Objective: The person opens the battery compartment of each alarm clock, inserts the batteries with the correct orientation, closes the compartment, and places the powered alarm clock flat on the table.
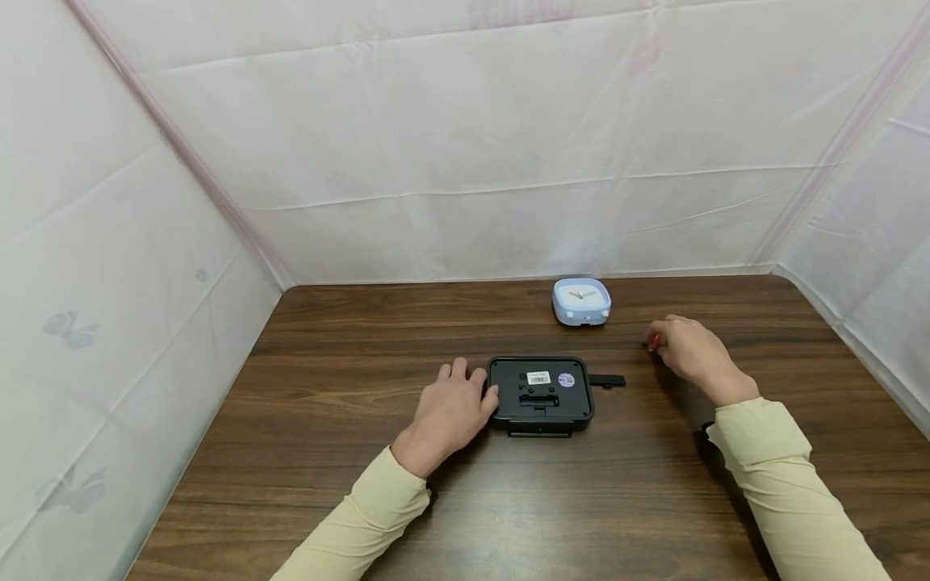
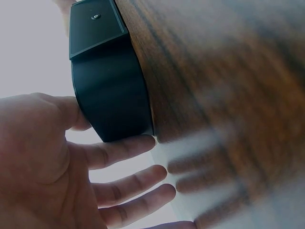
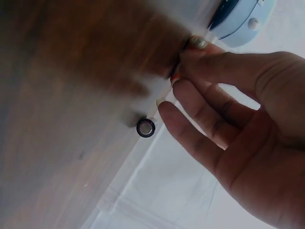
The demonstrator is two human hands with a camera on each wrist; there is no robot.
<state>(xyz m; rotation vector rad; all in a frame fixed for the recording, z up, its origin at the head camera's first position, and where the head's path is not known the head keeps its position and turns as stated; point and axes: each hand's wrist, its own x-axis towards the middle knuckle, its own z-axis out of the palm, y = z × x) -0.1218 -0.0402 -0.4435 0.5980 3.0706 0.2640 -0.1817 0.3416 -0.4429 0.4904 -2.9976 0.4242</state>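
A black rectangular device (image 1: 539,371) lies flat on the table, with two stickers and a recessed slot on its upward side. My left hand (image 1: 449,410) is at its left end, thumb touching the edge. In the left wrist view the index finger lies straight along the device's (image 2: 112,90) side, the other fingers spread. Farther right, my right hand (image 1: 690,351) pinches a small red-and-black battery (image 1: 653,343) between thumb and fingers, just above the table. Its far part is hidden by the fingers. Beside those fingertips, the right wrist view shows another battery's round end (image 3: 146,127).
A light blue alarm clock (image 1: 581,302) stands behind the device, near the back wall. A narrow black strip (image 1: 609,380) sticks out at the device's right side; whether it is attached I cannot tell. Whitish sheeting (image 1: 436,121) walls in the brown wooden table (image 1: 349,323).
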